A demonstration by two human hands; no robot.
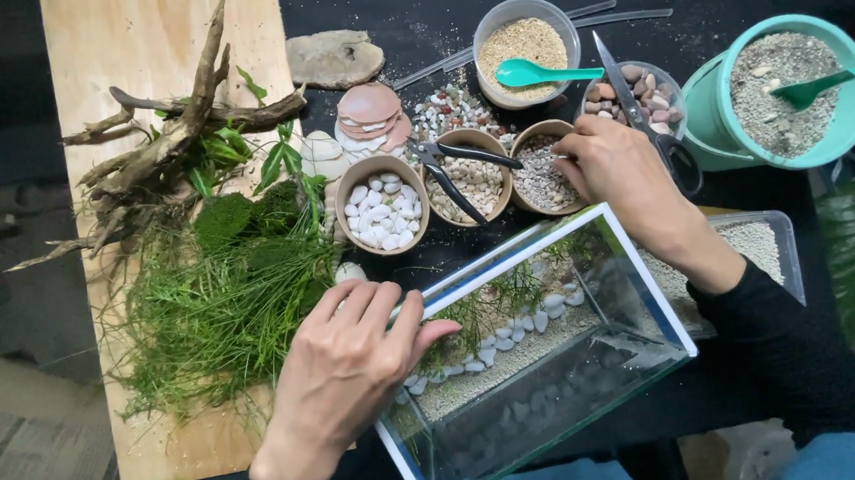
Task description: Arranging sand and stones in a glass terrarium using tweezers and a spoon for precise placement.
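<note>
A small glass tank [652, 299] lies tilted in front of me, holding pale sand, a row of white pebbles and green grass. My left hand [351, 366] rests on its near left rim, fingers spread over the glass edge. My right hand [618, 171] reaches into a brown bowl of grey gravel [540, 172], fingertips pinched at the gravel; what they hold is hidden. Beside it stand a brown bowl of beige pebbles [479, 181] with black pliers [447, 163] across it, and a brown bowl of white pebbles [382, 208].
A wooden board [133, 40] at left carries driftwood [175, 137], moss and long grass [211, 305]. Behind are a clear tub of sand with a teal spoon [536, 72], scissors [639, 115] over a cup of stones, a teal bucket of gravel [788, 89], and a clear sand tray [764, 242].
</note>
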